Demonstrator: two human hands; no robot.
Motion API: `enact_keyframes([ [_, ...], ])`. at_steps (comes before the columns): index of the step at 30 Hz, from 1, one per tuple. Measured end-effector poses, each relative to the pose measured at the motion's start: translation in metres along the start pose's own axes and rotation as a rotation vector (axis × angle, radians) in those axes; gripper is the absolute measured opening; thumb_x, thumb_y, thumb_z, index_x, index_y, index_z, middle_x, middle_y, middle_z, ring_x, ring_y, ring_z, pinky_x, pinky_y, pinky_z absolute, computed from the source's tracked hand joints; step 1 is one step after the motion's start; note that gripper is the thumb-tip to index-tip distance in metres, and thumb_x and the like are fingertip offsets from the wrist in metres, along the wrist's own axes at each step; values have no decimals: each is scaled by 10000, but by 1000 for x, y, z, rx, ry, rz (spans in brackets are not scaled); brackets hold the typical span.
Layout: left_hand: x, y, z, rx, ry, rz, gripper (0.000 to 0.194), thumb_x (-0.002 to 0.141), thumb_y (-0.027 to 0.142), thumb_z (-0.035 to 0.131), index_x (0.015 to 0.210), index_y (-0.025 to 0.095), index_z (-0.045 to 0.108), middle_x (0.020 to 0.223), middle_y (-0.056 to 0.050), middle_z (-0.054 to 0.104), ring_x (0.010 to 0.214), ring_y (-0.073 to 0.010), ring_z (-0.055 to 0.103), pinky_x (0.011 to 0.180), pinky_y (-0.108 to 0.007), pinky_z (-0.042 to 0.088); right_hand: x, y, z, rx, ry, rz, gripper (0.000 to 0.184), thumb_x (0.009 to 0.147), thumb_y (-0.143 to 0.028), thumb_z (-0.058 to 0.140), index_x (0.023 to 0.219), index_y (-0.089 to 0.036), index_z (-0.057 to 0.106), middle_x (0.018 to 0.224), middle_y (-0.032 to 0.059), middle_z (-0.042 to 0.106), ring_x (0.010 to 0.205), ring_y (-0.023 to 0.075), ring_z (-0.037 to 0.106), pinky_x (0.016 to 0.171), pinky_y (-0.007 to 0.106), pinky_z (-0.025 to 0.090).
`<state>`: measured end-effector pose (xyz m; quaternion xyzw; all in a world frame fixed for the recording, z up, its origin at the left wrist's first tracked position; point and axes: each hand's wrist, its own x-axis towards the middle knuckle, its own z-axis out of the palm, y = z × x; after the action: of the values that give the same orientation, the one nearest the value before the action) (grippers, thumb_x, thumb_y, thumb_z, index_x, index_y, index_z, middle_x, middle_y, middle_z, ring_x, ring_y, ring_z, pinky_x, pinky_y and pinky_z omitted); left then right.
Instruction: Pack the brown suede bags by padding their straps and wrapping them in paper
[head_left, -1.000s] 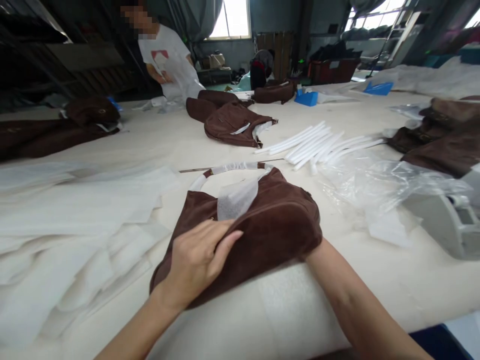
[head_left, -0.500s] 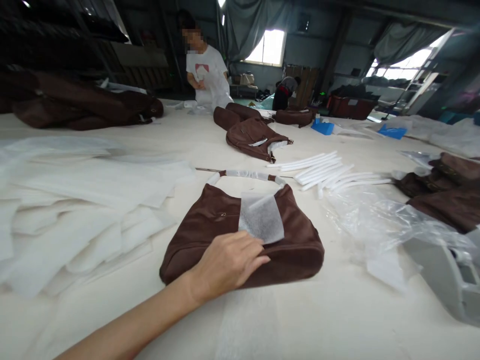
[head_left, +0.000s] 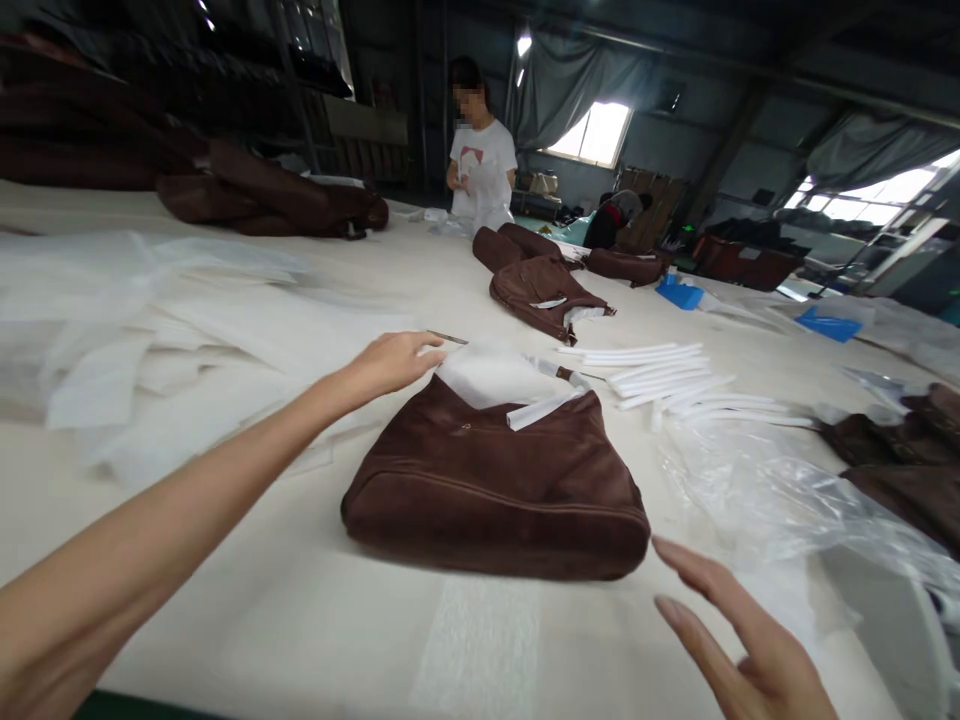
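Note:
A brown suede bag (head_left: 495,485) lies flat on the white table (head_left: 300,600) in front of me. Its handle is wrapped in white foam. A white foam sheet (head_left: 491,375) covers the bag's far top edge. My left hand (head_left: 390,362) reaches across to the sheet's far left corner, fingers curled against it. My right hand (head_left: 739,640) hovers at the lower right, just off the bag's near right corner, with its fingers stretched out and holding nothing.
White foam sheets (head_left: 150,330) are piled to the left. White foam tubes (head_left: 660,370) and clear plastic bags (head_left: 780,490) lie to the right. More brown bags (head_left: 544,280) lie further back and at both sides. A person in a white shirt (head_left: 480,160) stands at the far end.
My left hand left the bag's front and reached to its far edge, where the foam sheet now lies. My right hand has come into view, open. The camera tilted up.

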<state>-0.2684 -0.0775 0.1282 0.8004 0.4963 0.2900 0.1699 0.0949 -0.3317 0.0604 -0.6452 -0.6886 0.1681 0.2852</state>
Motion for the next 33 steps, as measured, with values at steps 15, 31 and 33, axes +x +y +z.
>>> enact_keyframes([
  [15, -92, 17, 31, 253, -369, 272, 251, 862, 387, 658, 1061, 249, 590, 1002, -9, 680, 863, -211, 653, 715, -295, 445, 74, -6, 0, -290, -297, -59, 164, 890, -325, 627, 832, -233, 504, 787, -16, 570, 693, 159, 581, 624, 282, 435],
  [31, -83, 25, 58, 491, -454, 445, 367, 789, 248, 782, 950, 215, 454, 980, -9, 599, 860, -202, 549, 664, -331, 382, 82, 16, 62, -417, -21, -536, 170, 999, -267, 426, 833, -230, 411, 762, 7, 481, 678, 178, 539, 586, 280, 419],
  [33, -86, 16, 49, 478, -485, 420, 324, 820, 250, 752, 922, 219, 446, 979, -12, 598, 858, -201, 542, 647, -330, 379, 80, 24, 61, -351, -21, -554, 193, 1009, -285, 416, 823, -232, 422, 752, 4, 477, 661, 170, 540, 578, 274, 426],
])
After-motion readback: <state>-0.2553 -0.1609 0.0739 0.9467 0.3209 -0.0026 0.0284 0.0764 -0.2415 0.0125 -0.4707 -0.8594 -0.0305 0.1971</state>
